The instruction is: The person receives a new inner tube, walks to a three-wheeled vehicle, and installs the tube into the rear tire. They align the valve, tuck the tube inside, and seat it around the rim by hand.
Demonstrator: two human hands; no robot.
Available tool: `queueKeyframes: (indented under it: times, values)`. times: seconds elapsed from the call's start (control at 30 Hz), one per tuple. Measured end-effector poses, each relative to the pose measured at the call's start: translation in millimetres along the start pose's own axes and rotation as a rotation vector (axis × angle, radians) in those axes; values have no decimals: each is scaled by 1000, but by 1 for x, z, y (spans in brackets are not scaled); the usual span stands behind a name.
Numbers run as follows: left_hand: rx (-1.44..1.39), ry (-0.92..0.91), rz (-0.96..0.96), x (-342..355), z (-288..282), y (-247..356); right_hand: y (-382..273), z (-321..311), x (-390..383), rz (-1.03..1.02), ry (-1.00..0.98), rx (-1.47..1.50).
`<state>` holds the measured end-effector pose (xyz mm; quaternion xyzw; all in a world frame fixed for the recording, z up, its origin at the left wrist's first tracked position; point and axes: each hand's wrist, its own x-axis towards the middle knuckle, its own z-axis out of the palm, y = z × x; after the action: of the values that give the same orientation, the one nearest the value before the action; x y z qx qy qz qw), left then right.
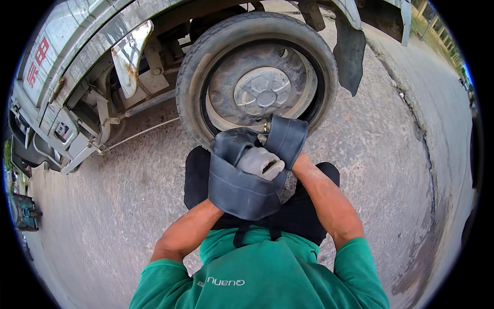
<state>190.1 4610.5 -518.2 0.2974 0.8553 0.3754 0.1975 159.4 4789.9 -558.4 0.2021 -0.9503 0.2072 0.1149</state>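
Black rubber inner tube (242, 185), folded, limp, dusty; both hands' grip hidden behind it.

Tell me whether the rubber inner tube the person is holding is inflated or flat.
Flat. The inner tube hangs limp and folded over itself in wide creased bands in front of the wheel, with no rounded, filled shape; both hands are hidden behind it.

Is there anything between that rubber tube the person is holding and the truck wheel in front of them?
Nothing visible stands between them. The folded black inner tube is held up right against the lower edge of the tyre, its brass valve close to the rim. Both hands are hidden behind the tube's folds, and only bare concrete ground lies around.
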Motion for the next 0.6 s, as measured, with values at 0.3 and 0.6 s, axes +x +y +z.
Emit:
queueKeyframes:
  times: [0.3,0.6]
  values:
    - [526,556,148,-27,-18,1,3,-7,8,-153,245,-30]
    - [644,558,172,14,-29,-43,1,-18,11,-138,-2,12]
